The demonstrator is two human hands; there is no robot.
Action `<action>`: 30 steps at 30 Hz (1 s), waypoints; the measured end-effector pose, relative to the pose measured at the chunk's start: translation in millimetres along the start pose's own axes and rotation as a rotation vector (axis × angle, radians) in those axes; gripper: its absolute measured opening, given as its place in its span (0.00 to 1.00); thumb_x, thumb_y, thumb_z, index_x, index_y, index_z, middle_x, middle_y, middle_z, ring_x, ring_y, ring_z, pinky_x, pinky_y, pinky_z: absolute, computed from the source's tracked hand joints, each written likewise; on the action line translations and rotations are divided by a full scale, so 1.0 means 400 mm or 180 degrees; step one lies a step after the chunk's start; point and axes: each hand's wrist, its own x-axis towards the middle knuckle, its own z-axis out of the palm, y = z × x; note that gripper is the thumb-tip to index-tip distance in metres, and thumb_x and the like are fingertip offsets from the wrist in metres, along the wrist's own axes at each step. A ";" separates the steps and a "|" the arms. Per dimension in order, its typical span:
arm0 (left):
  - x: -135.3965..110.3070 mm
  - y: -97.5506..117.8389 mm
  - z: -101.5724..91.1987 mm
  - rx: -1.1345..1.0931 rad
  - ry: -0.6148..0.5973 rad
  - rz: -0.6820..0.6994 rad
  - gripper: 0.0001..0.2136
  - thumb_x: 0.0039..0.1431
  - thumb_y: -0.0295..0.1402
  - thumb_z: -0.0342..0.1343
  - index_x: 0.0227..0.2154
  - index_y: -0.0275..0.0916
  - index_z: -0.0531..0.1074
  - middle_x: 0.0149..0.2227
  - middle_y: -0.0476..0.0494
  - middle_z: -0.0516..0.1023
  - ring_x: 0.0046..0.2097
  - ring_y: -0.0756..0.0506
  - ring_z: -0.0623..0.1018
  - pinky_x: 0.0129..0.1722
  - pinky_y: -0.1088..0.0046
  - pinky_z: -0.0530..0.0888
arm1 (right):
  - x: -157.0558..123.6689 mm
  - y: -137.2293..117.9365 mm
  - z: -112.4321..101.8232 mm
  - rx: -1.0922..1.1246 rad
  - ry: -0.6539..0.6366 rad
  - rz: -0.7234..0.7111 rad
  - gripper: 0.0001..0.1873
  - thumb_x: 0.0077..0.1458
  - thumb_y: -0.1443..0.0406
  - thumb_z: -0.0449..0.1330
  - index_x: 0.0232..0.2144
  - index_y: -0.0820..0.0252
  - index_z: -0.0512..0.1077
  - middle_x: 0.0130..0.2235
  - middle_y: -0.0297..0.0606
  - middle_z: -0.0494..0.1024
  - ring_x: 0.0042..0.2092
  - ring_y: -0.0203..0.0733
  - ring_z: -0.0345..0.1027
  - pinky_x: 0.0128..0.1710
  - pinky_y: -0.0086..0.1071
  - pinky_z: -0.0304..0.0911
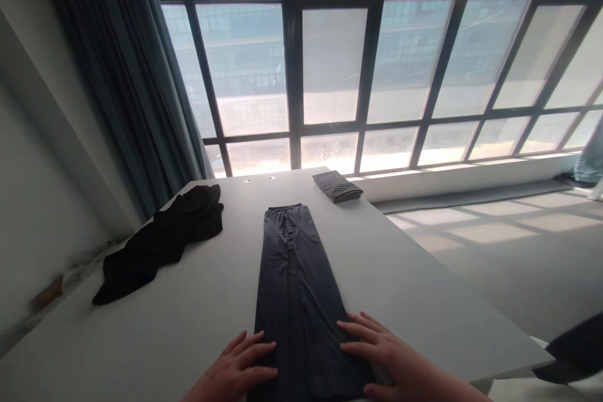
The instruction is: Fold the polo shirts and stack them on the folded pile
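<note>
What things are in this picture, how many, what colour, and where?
Long garment: one, dark grey, middle of table
Crumpled garment: one, black, table's left side
Folded striped cloth: one, dark and light, table's far right
Small round fittings: two, whitish, table's far end
Table: one, white, centre
Window: one, many-paned, dark-framed, behind table
Curtain: one, dark blue-grey, left
Floor: one, pale grey, right
Dark item: one, unclear, lower right
Left hand: one, bare, on long garment's left edge
Right hand: one, bare, on its right edge

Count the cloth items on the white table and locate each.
3: a crumpled black garment at left; a long dark garment under left hand and right hand; a folded striped cloth near the far-right corner.
</note>
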 end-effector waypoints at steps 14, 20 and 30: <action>0.011 -0.002 0.070 0.0128 0.0730 -0.0839 0.30 0.47 0.21 0.53 0.53 0.51 0.79 0.63 0.48 0.77 0.65 0.39 0.73 0.67 0.61 0.71 | -0.011 0.043 0.090 -0.0616 0.1154 -0.0303 0.23 0.61 0.66 0.60 0.57 0.51 0.78 0.61 0.46 0.72 0.62 0.53 0.67 0.64 0.49 0.66; 0.028 0.003 0.049 -0.0080 0.0337 -0.0366 0.20 0.61 0.28 0.55 0.53 0.54 0.79 0.61 0.49 0.78 0.67 0.38 0.72 0.73 0.52 0.61 | 0.003 0.024 0.104 -0.0255 0.1475 -0.0391 0.13 0.68 0.64 0.51 0.41 0.57 0.77 0.53 0.46 0.76 0.50 0.46 0.74 0.53 0.37 0.72; 0.059 -0.012 0.020 -0.0170 -0.0071 -0.0679 0.23 0.65 0.35 0.59 0.62 0.60 0.74 0.71 0.51 0.64 0.74 0.35 0.60 0.74 0.45 0.55 | -0.014 0.030 0.088 0.0627 0.1110 -0.0528 0.23 0.66 0.65 0.55 0.61 0.52 0.73 0.64 0.46 0.69 0.65 0.49 0.66 0.66 0.44 0.65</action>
